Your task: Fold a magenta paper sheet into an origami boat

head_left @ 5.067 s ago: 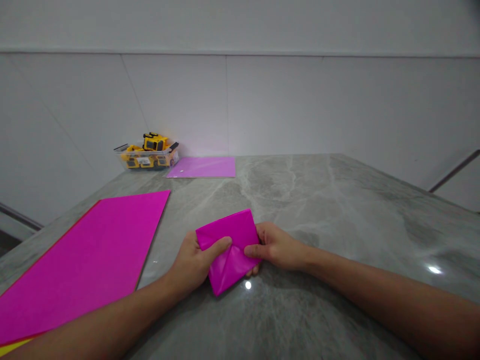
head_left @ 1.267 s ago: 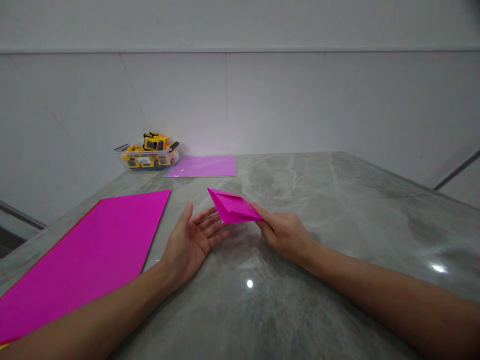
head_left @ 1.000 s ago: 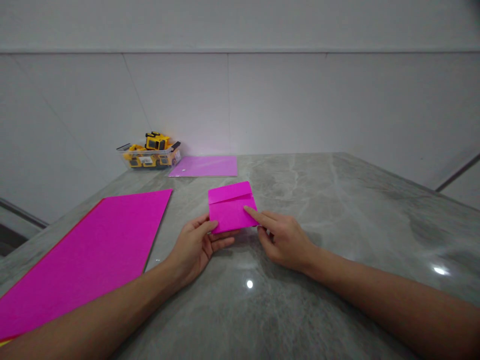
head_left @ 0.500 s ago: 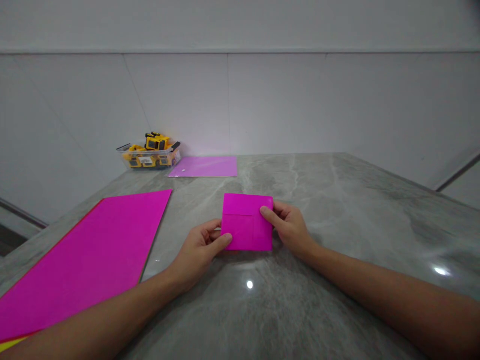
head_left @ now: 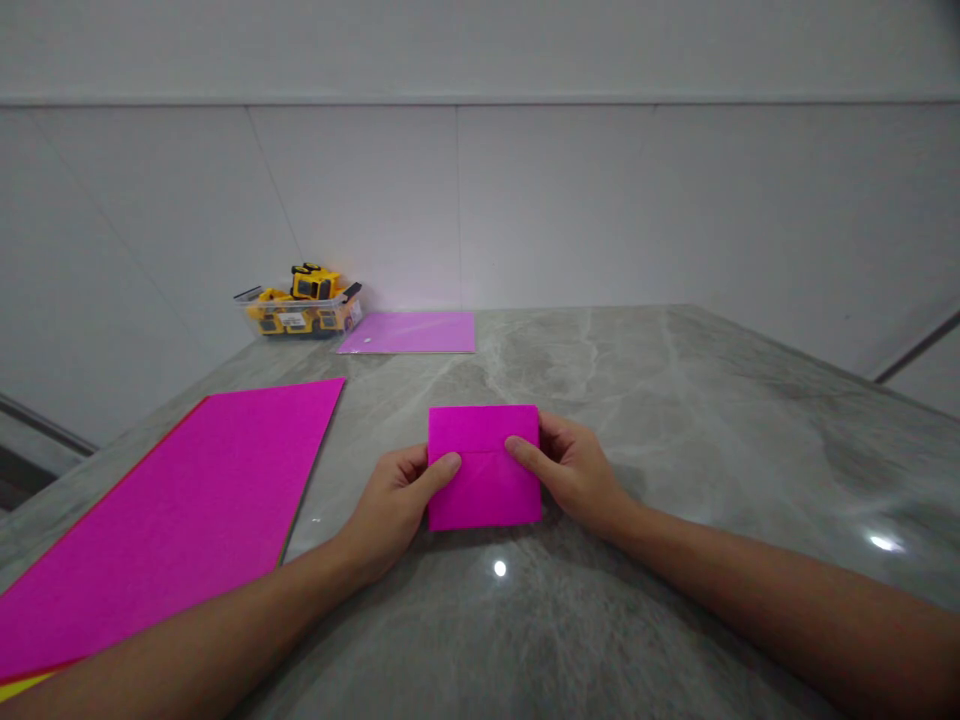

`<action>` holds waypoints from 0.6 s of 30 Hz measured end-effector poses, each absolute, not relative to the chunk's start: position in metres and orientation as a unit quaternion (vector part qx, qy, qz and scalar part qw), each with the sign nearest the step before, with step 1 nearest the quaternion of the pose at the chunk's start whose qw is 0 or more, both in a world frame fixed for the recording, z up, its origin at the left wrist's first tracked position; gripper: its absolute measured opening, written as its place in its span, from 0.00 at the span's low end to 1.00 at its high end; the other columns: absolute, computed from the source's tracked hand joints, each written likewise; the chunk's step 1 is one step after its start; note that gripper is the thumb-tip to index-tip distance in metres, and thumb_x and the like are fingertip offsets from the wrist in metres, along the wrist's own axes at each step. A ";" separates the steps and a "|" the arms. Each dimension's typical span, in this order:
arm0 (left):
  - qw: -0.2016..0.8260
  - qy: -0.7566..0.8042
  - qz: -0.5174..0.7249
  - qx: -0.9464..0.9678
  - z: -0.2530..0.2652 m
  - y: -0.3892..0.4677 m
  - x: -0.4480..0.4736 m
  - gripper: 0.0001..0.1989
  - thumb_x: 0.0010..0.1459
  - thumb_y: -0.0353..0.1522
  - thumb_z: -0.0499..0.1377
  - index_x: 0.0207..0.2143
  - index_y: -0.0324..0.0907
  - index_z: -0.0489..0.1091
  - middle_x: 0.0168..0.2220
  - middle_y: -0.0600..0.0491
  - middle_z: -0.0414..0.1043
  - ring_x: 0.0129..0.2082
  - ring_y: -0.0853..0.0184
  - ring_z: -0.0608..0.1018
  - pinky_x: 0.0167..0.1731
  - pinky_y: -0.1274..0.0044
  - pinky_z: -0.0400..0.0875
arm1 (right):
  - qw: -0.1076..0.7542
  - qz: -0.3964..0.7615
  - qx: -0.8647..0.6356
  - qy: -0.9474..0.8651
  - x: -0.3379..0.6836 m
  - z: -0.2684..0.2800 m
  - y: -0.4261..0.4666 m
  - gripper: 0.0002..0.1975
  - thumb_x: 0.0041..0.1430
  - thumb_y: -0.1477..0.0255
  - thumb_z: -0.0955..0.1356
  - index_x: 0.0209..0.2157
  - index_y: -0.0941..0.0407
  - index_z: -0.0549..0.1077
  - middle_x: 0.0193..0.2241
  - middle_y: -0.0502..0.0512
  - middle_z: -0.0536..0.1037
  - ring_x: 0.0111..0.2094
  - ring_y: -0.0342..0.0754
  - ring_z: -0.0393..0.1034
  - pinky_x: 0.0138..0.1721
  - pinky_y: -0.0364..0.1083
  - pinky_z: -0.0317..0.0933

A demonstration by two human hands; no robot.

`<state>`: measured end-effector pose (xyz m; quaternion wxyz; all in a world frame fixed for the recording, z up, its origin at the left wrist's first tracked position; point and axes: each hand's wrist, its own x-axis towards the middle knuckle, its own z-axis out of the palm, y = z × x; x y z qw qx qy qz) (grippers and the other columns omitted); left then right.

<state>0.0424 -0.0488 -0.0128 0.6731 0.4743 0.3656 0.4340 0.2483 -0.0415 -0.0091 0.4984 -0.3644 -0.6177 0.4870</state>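
The 2 hands are holding 1 folded pink paper [head_left: 485, 495] between them, and each is clamped on it from its own side. The left hand [head_left: 396, 505] grips the left edge, with its thumb lying flat on the front face. The right hand [head_left: 576, 470] grips the right edge, and its thumb presses on the same face, a little higher than the left thumb. The other fingers go behind the paper and are mostly hidden. The paper has nearly the shape of a square, and 1 crease runs across it between the 2 thumbs. Whether its lower edge touches the grey marbled table [head_left: 600, 620] below, I cannot tell.

To the left of the left hand, and well apart from the folded paper, lies a large pink sheet [head_left: 187, 500]; the left forearm passes over its near part. Under its near end, beside this forearm, shows a yellow corner [head_left: 22, 687].

Beyond the hands, near the wall [head_left: 600, 200], there is a lilac sheet [head_left: 420, 333]. Just beside it, farther to the left, stands a clear plastic box [head_left: 294, 322] with yellow toy vehicles [head_left: 313, 285] inside.
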 end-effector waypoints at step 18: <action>0.641 0.369 0.400 0.541 -0.017 -0.045 0.042 0.21 0.56 0.46 0.61 0.24 0.36 0.71 0.20 0.55 0.67 0.19 0.73 0.65 0.22 0.80 0.57 | 0.510 0.388 -0.386 -0.664 0.245 -0.013 -0.047 0.12 0.59 0.63 0.68 0.39 0.57 0.73 0.30 0.53 0.76 0.30 0.45 0.70 0.30 0.44 0.68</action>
